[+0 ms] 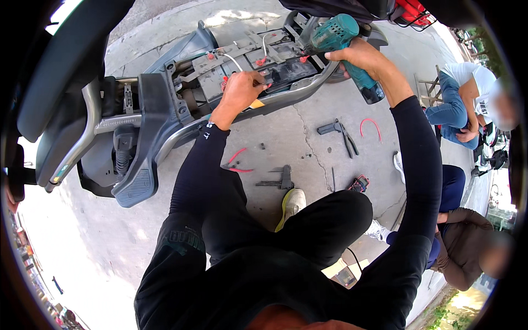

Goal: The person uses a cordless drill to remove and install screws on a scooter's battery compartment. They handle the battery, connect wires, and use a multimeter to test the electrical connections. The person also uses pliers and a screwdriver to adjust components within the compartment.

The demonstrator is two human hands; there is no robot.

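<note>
An electric scooter [144, 132] lies across the top of the view, its deck open on a bank of batteries [212, 82] with metal straps, white wires and red terminal covers [260, 61]. My left hand [237, 91] is at the batteries, its fingers curled and pinched by a dark piece [267, 78], though what they hold is unclear. My right hand [366, 60] grips a teal cordless drill [335, 34] at the right end of the deck, the drill's front pointing down-left toward a terminal.
Pliers [346, 140], red wire [371, 124], red-handled cutters [236, 168], a dark tool [285, 177] and a meter [358, 183] lie on the cracked concrete [308, 126] below the scooter. Two seated people [456, 104] [462, 242] are at the right.
</note>
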